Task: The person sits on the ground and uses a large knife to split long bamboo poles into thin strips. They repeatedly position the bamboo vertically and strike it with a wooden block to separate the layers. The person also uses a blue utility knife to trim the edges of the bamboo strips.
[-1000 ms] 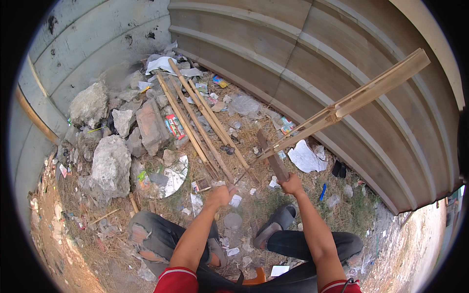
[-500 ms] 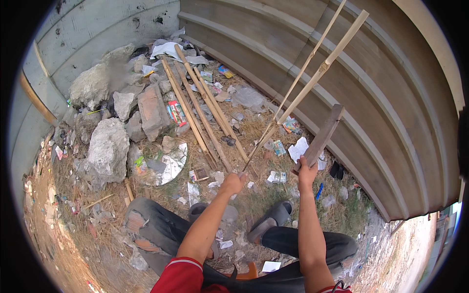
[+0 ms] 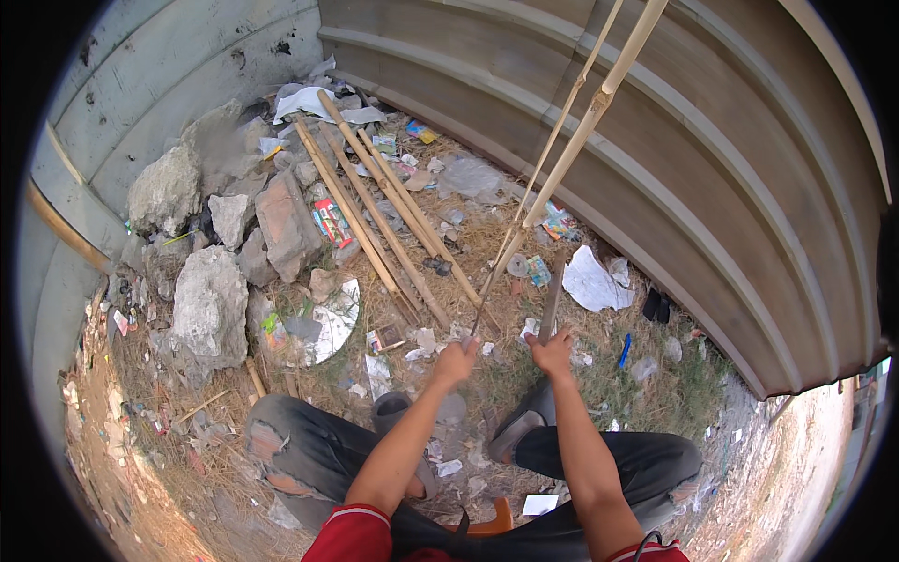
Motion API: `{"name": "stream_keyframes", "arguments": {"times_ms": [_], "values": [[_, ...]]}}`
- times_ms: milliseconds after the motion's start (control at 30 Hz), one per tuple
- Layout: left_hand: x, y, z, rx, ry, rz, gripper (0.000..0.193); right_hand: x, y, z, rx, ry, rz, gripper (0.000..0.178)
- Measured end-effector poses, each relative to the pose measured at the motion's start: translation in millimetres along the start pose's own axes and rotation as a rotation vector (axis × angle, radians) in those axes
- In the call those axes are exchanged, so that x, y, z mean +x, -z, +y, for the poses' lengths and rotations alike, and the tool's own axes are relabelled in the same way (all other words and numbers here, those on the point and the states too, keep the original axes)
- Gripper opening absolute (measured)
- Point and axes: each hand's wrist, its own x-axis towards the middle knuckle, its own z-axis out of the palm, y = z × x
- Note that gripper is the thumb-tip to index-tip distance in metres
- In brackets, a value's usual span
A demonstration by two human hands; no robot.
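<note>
My left hand point(image 3: 454, 362) is closed on the handle of what looks like a knife, its thin dark blade point(image 3: 478, 317) seen nearly edge-on. The blade meets the low end of a bamboo pole point(image 3: 568, 150) that leans up toward the far right. Beside the pole runs a thin bamboo strip point(image 3: 549, 143), parted from it higher up and converging with it near the blade. My right hand point(image 3: 552, 354) grips a flat wooden plank point(image 3: 551, 304) by its near end, pointing away from me, to the right of the blade. The palm sides of both hands are hidden.
Several bamboo poles point(image 3: 379, 220) lie on the littered ground ahead. Stone rubble point(image 3: 211, 295) and a broken mirror piece point(image 3: 339, 323) are at the left. Corrugated sheet walls point(image 3: 730, 187) rise behind and at the right. A blue pen-like object point(image 3: 625, 351) lies right of my right hand.
My right hand has brought the plank left and turned it more upright, close to the blade. The bamboo and the knife appear slightly shifted as the view moved.
</note>
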Motion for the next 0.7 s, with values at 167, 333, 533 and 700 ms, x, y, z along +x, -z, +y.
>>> {"name": "stream_keyframes", "arguments": {"times_ms": [167, 333, 533, 700], "values": [[10, -13, -39, -0.514, 0.151, -0.089, 0.072, -89, -5, -107, 0.729, -0.217, -0.904, 0.078], [0, 54, 31, 0.217, -0.045, 0.224, 0.077, -105, -65, -65, 0.646, -0.069, -0.385, 0.061], [-20, 147, 235, -0.454, -0.713, 0.507, 0.113, -119, -80, -28, 0.36, -0.018, -0.251, 0.057], [-47, 155, 319, -0.52, -1.275, 0.31, 0.093, -132, -76, -36, 0.259, -0.004, -0.199, 0.052]]}}
